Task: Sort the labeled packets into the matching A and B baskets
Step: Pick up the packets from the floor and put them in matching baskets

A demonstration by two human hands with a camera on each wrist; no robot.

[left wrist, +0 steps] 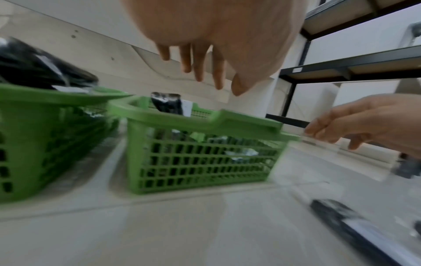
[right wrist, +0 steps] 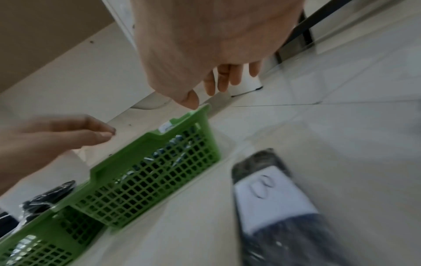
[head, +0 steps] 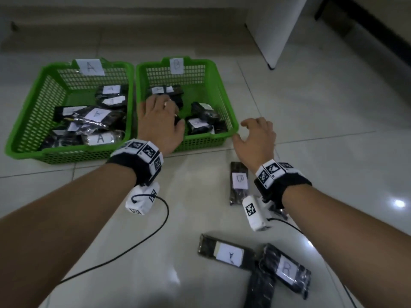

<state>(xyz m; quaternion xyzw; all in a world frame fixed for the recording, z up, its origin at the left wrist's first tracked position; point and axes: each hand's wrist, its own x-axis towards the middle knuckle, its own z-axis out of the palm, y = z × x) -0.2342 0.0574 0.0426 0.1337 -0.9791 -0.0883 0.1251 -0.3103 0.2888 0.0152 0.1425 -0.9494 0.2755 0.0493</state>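
On the floor nearest us lie three unsorted packets: one labelled A (head: 226, 254), a B packet (head: 287, 268) just to its right and overlapping a third dark packet (head: 260, 290) whose label we cannot see. A little farther, beside our right wrist, lies another B packet (head: 239, 182), flat on the tile and clear of the rest. Farther still, our right hand (head: 258, 141) hovers by the near right corner of the B basket (head: 229, 112), fingers apart and loosely curved, holding nothing. Our left hand (head: 160, 121) is over the near left part of that basket, fingers spread and relaxed; the left wrist view shows the palm empty. To the left, basket A (head: 29, 112) holds its own labelled packets, and B packets lie in the B basket.

We judge that we are between placements, both hands free over the B basket. The next move calls for drawing a hand back to the near floor, reading a label, and pinching that packet; the lone B packet is closest to the right hand. The unlabelled-looking one will need turning over first.
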